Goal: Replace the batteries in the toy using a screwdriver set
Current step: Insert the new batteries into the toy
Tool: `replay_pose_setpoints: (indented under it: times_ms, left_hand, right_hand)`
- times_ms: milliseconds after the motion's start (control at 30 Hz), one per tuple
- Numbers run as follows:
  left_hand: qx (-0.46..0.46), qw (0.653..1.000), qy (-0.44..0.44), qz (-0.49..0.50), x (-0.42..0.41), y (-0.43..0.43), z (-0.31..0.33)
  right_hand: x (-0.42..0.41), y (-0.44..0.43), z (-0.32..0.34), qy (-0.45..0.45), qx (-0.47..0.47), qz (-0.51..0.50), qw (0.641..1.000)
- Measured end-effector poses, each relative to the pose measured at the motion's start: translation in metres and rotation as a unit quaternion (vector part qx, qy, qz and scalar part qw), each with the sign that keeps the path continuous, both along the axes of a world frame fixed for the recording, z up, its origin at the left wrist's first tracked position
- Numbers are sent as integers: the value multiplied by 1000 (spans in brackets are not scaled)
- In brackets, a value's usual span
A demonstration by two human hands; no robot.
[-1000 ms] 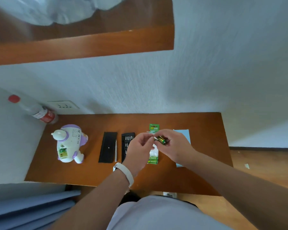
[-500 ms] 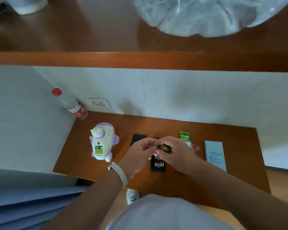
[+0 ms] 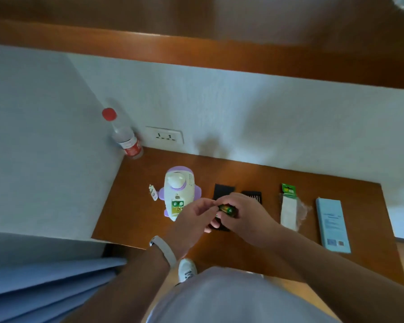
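- Battery (image 3: 228,209): green and gold, held above the table (image 3: 131,206), between the toy and the black case.
- Right hand (image 3: 247,217): your fingers curl round the battery from the right.
- Left hand (image 3: 193,220): your thumb and fingertips pinch the battery's left end. A white wristband (image 3: 163,250) sits on this wrist.
- Toy (image 3: 177,187): white and purple, on the table just left of your hands. It has a green-and-yellow patch on its near side, and your left hand covers its near edge.
- Small white piece (image 3: 153,192): lies on the table just left of the toy.
- Case lid (image 3: 223,191): black, flat, beyond your hands.
- Bit tray (image 3: 253,197): black, beside the lid, largely hidden by your right hand.
- Battery pack (image 3: 289,206): green card top with a clear blister, right of the tray.
- Blue box (image 3: 332,226): flat, near the table's right edge.
- Bottle (image 3: 125,136): clear with a red cap, in the far left corner.
- Socket (image 3: 165,136): white, on the wall beside the bottle.
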State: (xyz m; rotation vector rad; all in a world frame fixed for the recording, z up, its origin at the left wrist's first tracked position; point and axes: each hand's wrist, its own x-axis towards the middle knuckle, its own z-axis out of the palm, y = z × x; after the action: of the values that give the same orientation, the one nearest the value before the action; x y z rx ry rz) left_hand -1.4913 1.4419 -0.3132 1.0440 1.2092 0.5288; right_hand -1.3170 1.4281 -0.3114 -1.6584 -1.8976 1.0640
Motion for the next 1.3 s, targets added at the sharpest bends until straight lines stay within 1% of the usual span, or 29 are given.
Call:
replay_pose_setpoints:
  times_ms: [200, 367, 533, 667, 867, 1033, 1167, 1300]
  left_hand:
    - [-9, 998, -53, 37, -40, -1, -7]
    - [-21, 997, -69, 35, -75, -1, -11]
    - [6, 998, -56, 37, -96, -2, -11]
    - [23, 998, -43, 48, -106, -1, -8]
    - [53, 996, -9, 74, -117, -1, -10]
    - [42, 994, -29, 98, -125, 0, -10]
    - [32, 995, -44, 81, -121, -1, -11]
    - [6, 995, -63, 77, -114, -2, -13]
  right_hand:
    - [-46, 0, 1, 15, 4, -33, 999]
    - [-81, -5, -4, 38, 6, -93, 995]
    - [-107, -8, 0, 73, 10, -117, 990]
    - [-112, -10, -6, 82, -5, -152, 985]
    - [-109, -9, -8, 61, -2, -153, 986]
    - [-109, -12, -9, 63, -24, -152, 986]
    - [-112, -13, -7, 51, -19, -143, 988]
    - [-107, -14, -6, 74, -35, -156, 984]
